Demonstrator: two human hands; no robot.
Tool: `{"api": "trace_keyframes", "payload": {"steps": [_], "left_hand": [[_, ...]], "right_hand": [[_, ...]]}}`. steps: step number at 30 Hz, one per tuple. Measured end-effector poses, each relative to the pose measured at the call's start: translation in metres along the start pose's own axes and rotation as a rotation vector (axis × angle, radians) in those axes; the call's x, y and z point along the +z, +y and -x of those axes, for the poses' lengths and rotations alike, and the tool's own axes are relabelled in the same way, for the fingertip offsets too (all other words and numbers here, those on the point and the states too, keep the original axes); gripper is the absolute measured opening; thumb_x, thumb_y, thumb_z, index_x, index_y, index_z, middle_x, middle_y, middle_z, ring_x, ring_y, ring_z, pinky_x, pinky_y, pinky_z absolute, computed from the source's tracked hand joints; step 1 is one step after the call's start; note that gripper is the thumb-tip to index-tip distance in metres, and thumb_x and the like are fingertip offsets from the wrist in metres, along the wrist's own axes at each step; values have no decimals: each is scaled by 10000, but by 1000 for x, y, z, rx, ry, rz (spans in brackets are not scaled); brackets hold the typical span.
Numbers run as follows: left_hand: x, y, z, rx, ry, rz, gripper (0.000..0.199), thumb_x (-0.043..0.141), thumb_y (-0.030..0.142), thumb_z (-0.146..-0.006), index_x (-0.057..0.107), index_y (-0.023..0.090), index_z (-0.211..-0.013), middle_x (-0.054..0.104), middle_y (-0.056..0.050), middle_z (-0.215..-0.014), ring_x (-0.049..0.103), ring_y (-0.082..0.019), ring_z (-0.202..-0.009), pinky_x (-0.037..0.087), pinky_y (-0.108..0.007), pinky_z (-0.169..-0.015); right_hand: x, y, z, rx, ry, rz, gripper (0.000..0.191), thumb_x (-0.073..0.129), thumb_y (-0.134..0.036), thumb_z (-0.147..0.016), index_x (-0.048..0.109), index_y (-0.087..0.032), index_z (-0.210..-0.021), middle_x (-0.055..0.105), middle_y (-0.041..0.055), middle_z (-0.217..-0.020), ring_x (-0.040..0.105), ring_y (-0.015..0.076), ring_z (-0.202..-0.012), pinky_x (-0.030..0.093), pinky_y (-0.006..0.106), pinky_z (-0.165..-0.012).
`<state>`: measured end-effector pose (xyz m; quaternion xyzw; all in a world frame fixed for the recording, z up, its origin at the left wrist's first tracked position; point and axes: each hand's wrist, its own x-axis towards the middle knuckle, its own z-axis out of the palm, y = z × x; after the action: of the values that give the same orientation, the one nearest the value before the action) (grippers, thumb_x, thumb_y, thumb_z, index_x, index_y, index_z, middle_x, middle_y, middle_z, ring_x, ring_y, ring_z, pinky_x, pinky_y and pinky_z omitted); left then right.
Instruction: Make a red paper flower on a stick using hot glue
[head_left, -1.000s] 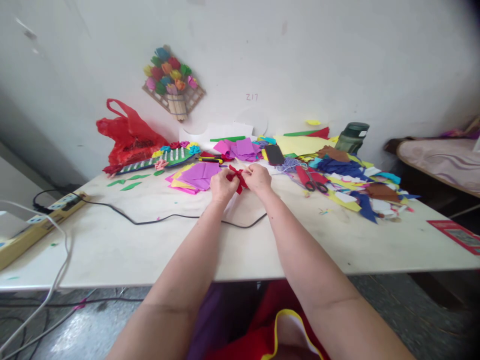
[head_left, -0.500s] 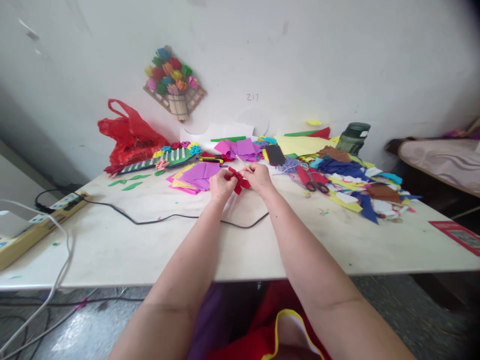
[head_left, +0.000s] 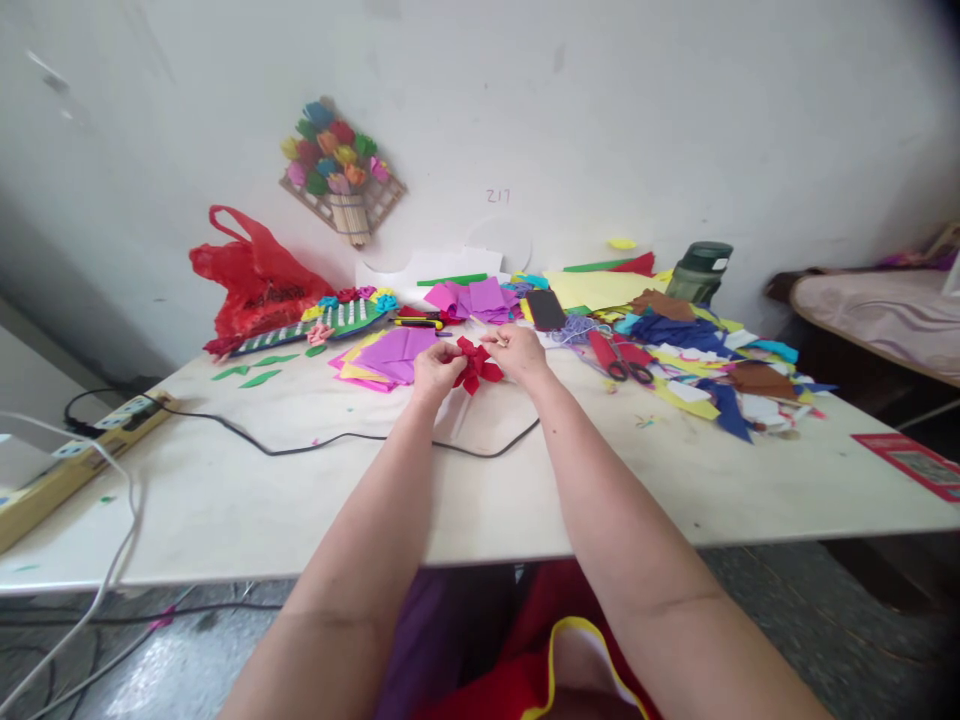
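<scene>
A red paper flower (head_left: 478, 366) with several pointed petals is held above the table in front of me. My left hand (head_left: 439, 370) pinches it by its left side, thumb and fingers closed. My right hand (head_left: 519, 354) is closed on a thin pale stick (head_left: 500, 343), whose end is close to the flower's right edge. Whether the stick touches the petals I cannot tell. Just left of my left hand lies a stack of purple, yellow and pink paper (head_left: 386, 357).
A black cable (head_left: 352, 436) crosses the table below my hands. Scissors (head_left: 628, 370) and a heap of paper scraps (head_left: 720, 385) lie right, near a dark bottle (head_left: 699, 272). A phone (head_left: 545, 310) lies behind. Left are green paper leaves (head_left: 260, 379), a red bag (head_left: 255, 275) and a power strip (head_left: 90, 455).
The red flower has turned so its spread petals face me more. The stick in my right hand shows less of its length. The whole view has shifted slightly.
</scene>
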<state>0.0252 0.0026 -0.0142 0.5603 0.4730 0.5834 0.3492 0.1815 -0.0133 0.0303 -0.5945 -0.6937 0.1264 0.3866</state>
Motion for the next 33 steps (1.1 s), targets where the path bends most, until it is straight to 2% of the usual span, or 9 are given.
{"api": "trace_keyframes", "payload": {"steps": [5,11,20,33], "left_hand": [[-1,7,5,-41,-64,134,163,659,252,-524,611,178,-662,636,16,-586,574,-118,-529,455,-235,-548],[-1,11,8,-50,-81,131,152,651,234,-527,628,177,-666,662,-1,-614,603,-131,-566,490,-245,-581],[0,13,10,-108,-109,152,166,669,225,-519,652,164,-672,663,-7,-598,600,-133,-537,481,-242,-539],[-2,9,8,-90,-155,128,196,720,284,-542,634,167,-673,635,5,-583,571,-126,-522,444,-240,-528]], "right_hand": [[-5,-6,4,-114,-43,151,180,605,-294,-855,756,-198,-836,724,31,-941,626,165,-858,413,255,-694],[-3,-4,6,-204,-65,150,151,633,-299,-851,772,-247,-875,736,9,-990,641,168,-922,423,258,-735],[-5,-9,11,-202,-81,273,192,580,-302,-900,761,-238,-899,740,20,-1066,640,183,-975,408,274,-729],[-1,-4,8,-170,-65,295,225,531,-304,-926,737,-222,-884,731,42,-1004,613,187,-902,376,276,-708]]}}
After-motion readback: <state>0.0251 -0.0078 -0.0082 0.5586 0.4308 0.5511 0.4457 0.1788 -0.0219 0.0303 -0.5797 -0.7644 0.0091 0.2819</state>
